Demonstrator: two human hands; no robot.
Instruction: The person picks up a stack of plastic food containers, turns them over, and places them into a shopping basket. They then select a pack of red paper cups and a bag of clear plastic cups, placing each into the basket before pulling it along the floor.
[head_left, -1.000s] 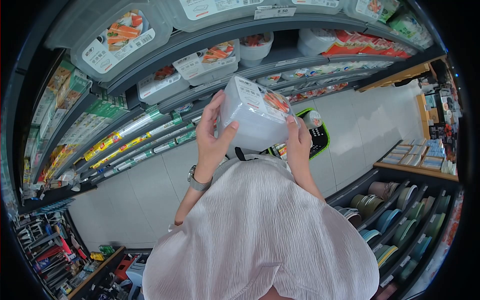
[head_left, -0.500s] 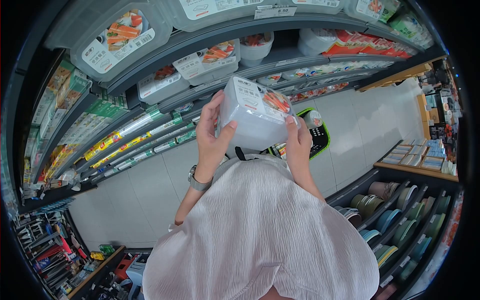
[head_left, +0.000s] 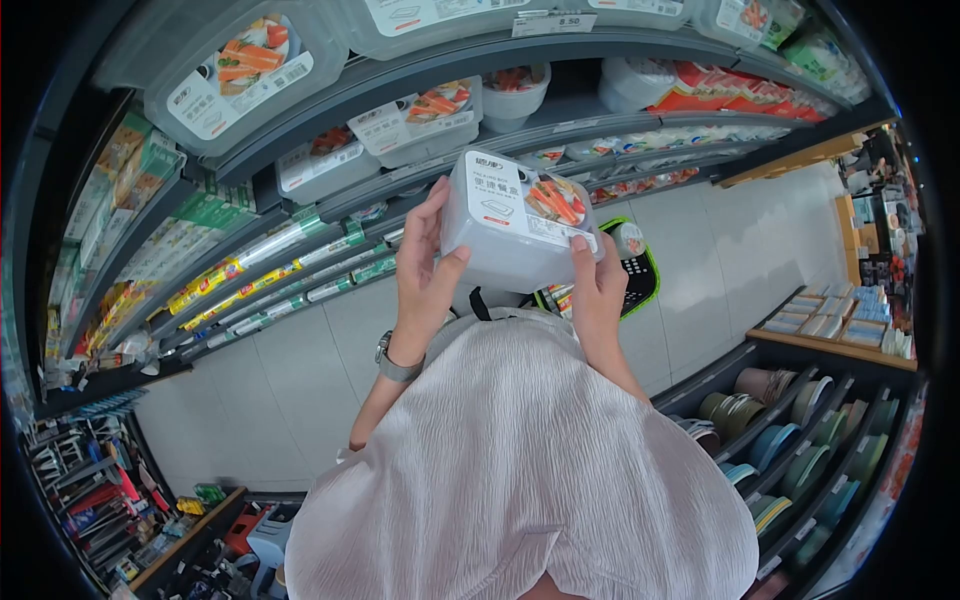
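Between my two hands is a pack of clear plastic food containers point(head_left: 495, 250), with a white label showing a food picture on its top. My left hand point(head_left: 425, 265) grips its left side, thumb on the near face and fingers round the far side. On the opposite side, my right hand point(head_left: 597, 285) holds the near right corner with the thumb on the label's edge. The pack is held in front of my body, its labelled top tilted toward me. Below and beyond it, a black shopping basket with a green rim point(head_left: 657, 275) is partly hidden by the pack and my right hand.
Shelves ahead carry similar labelled containers point(head_left: 425, 125), round tubs point(head_left: 515, 95) and film rolls point(head_left: 235, 265). A round tub point(head_left: 628, 238) is at the basket. Bowls and plates point(head_left: 775, 440) fill a rack at lower right. Grey floor tiles point(head_left: 700, 230) run between the shelving.
The container pack has tilted slightly, so more of its labelled top faces me and its printing reads more clearly. Both hands keep their hold.
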